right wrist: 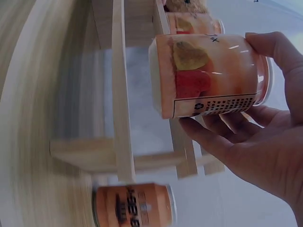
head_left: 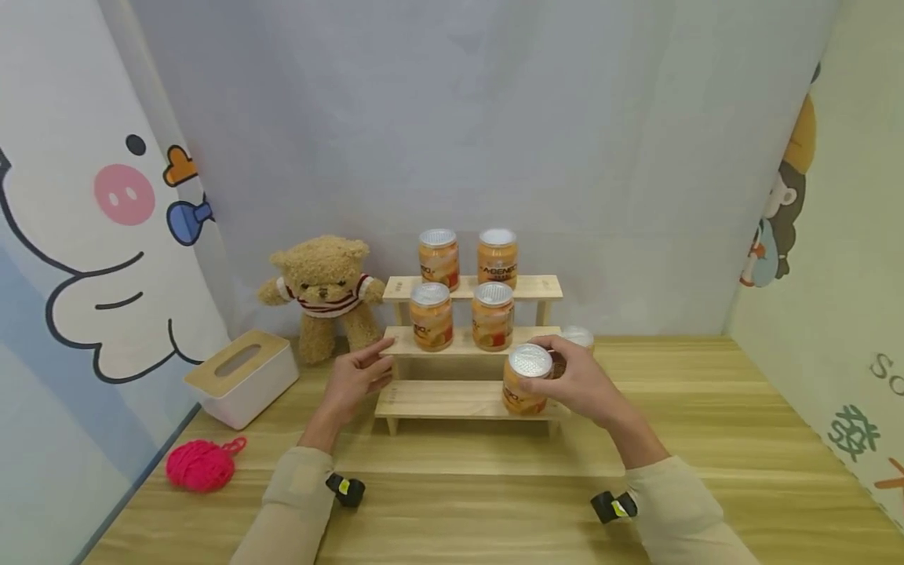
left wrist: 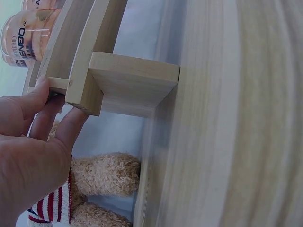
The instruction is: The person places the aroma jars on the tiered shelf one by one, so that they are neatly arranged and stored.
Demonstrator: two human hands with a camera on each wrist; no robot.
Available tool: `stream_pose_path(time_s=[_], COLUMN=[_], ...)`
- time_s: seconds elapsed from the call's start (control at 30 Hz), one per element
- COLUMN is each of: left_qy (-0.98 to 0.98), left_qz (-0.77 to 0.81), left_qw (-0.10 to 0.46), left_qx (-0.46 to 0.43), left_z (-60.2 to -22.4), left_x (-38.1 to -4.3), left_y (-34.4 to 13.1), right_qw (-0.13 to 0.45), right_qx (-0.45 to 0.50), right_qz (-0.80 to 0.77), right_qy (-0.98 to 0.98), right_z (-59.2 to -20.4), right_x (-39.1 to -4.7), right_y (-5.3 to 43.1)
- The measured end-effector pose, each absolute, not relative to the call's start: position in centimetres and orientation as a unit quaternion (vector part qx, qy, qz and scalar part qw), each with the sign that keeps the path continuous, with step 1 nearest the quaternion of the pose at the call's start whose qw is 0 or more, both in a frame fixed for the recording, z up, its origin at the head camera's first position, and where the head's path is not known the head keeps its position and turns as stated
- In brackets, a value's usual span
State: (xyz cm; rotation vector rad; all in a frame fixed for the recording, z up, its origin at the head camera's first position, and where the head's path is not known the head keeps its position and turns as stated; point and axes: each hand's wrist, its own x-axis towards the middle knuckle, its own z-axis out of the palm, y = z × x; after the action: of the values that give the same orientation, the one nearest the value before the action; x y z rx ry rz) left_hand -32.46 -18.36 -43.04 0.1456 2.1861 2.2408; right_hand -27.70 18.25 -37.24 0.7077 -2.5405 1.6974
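A three-tier wooden shelf (head_left: 452, 399) stands on the table. My right hand (head_left: 582, 380) grips an orange jar with a silvery lid (head_left: 524, 396) over the right end of the lowest tier. In the right wrist view, the thumb and fingers go round the jar (right wrist: 208, 78), and its base appears a little above the plank. My left hand (head_left: 353, 384) is at the shelf's left end. Seen from the left wrist, its thumb and fingers (left wrist: 71, 125) pinch the end of a tier. Two similar jars (head_left: 432, 318) stand on the middle tier, two more (head_left: 497, 260) on the top.
Another jar (right wrist: 137, 205) stands on the table beyond the shelf's right end, mostly hidden in the head view. Left of the shelf are a teddy bear (head_left: 321, 278), a tissue box (head_left: 254, 384) and a pink yarn ball (head_left: 201, 464). A grey backdrop (head_left: 636, 196) hangs behind.
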Motion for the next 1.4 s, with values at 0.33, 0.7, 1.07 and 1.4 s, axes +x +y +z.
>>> stream_pose_path(time_s=[0.33, 0.7, 1.07, 1.4], left_qy=[0.695, 0.696, 0.7, 0.7], left_qz=[0.717, 0.715, 0.713, 0.712], left_qw=[-0.002, -0.005, -0.005, -0.006], left_qx=[0.052, 0.059, 0.041, 0.044], left_z=[-42.9, -43.0, -43.1, -43.3], left_x=[-32.6, -32.7, -32.7, -32.7], left_y=[-18.3, -18.2, -18.2, -18.1], right_qw=[-0.016, 0.013, 0.042, 0.02], right_qx=[0.234, 0.234, 0.27, 0.252], right_qz=[0.536, 0.522, 0.51, 0.528], right_qy=[-0.811, -0.82, -0.815, -0.811], right_z=[-38.1, -39.0, -39.2, -39.2], right_x=[-29.2, -30.1, -30.0, -30.1], right_y=[13.3, 9.2, 6.9, 5.7])
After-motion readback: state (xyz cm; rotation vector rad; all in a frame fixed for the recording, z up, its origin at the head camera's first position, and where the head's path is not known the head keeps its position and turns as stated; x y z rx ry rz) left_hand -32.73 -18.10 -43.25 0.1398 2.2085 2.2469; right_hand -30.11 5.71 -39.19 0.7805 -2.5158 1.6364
